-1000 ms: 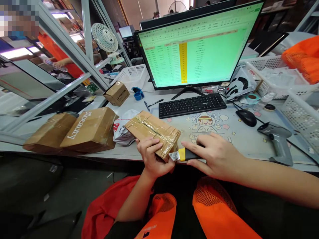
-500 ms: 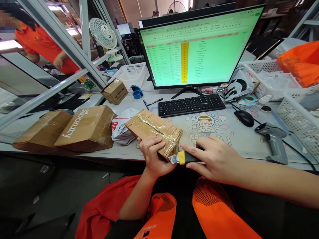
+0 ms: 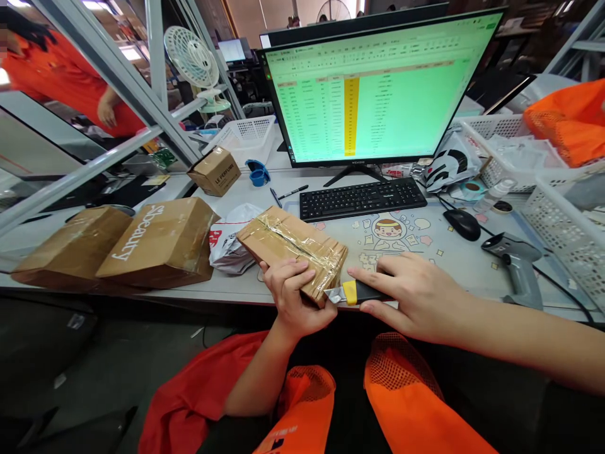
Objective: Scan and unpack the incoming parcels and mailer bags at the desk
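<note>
A brown cardboard box (image 3: pixel 293 243), bound with shiny clear tape, is tilted up at the desk's front edge. My left hand (image 3: pixel 295 299) grips its near lower side, fingers on top and thumb along the near end. In my right hand (image 3: pixel 416 293) is a utility knife (image 3: pixel 357 292) with a black handle and yellow collar, index finger stretched along it. The knife's blade points left and meets the box's near right corner, close to my left thumb. Whether the blade has entered the cardboard I cannot tell.
Two larger cardboard boxes (image 3: pixel 161 243) and a white plastic bag (image 3: pixel 234 239) sit to the left. Behind are a keyboard (image 3: pixel 363 199) and a monitor (image 3: pixel 387 94). A mouse (image 3: pixel 462 224), a barcode scanner (image 3: pixel 517 268) and white baskets (image 3: pixel 567 233) line the right. Another person (image 3: pixel 70 75) stands far left.
The knife and my right hand have shifted slightly up and right along the box's near corner. My left hand and the box are almost unmoved. The other person has leaned left.
</note>
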Demonstrator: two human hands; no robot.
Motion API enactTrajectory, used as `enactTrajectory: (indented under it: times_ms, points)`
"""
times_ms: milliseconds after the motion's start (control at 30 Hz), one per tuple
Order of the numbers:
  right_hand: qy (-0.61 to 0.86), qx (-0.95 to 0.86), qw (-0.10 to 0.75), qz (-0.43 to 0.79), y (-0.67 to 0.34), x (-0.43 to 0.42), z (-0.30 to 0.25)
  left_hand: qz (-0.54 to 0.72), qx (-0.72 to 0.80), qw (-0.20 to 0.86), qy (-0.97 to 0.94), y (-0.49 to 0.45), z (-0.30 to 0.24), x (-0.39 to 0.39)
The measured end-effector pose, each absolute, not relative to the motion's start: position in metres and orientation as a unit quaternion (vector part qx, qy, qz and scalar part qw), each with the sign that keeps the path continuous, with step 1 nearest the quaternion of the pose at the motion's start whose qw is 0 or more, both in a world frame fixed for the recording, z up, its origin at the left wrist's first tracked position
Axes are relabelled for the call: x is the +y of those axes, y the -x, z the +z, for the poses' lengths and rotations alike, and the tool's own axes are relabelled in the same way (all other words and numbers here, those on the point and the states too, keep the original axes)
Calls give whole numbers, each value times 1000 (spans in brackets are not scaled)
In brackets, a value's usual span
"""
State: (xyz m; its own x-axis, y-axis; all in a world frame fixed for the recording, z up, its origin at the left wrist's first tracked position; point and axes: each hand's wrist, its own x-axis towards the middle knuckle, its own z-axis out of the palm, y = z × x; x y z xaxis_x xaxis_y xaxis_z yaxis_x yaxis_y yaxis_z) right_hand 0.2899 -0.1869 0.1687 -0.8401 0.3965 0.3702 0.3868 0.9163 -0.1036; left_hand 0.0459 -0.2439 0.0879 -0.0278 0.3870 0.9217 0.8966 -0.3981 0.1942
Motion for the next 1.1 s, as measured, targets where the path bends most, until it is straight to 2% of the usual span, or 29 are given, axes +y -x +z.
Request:
enactTrajectory:
  times_ms: [333, 433, 567, 667, 800, 867, 967, 1033, 1100]
  points:
    - [199, -961, 186, -44, -279, -198, 175, -532, -478, 241, 656, -43, 87, -243]
    - [211, -962, 163, -61, -284, -174, 178, -538, -475, 258, 647, -48, 85, -243]
    - [409, -897, 151, -75, -321, -102, 166, -536, -485, 276, 633, -49, 79, -251]
    - [513, -843, 153, -51, -354, -69, 150, -503, -469, 242, 685, -13, 81, -258]
    - [468, -861, 197, 34, -365, -97, 150, -410, -528, 174, 724, 66, 98, -246]
    - [436, -868, 234, 53, -353, -128, 164, -407, -543, 144, 720, 82, 102, -235]
    - [356, -901, 244, 41, -324, -167, 194, -454, -522, 219, 688, 49, 99, -227]
    - [302, -928, 219, -1, -303, -181, 210, -472, -528, 287, 645, 3, 92, -232]
    - [277, -944, 170, -52, -282, -186, 221, -479, -537, 285, 633, -39, 85, -242]
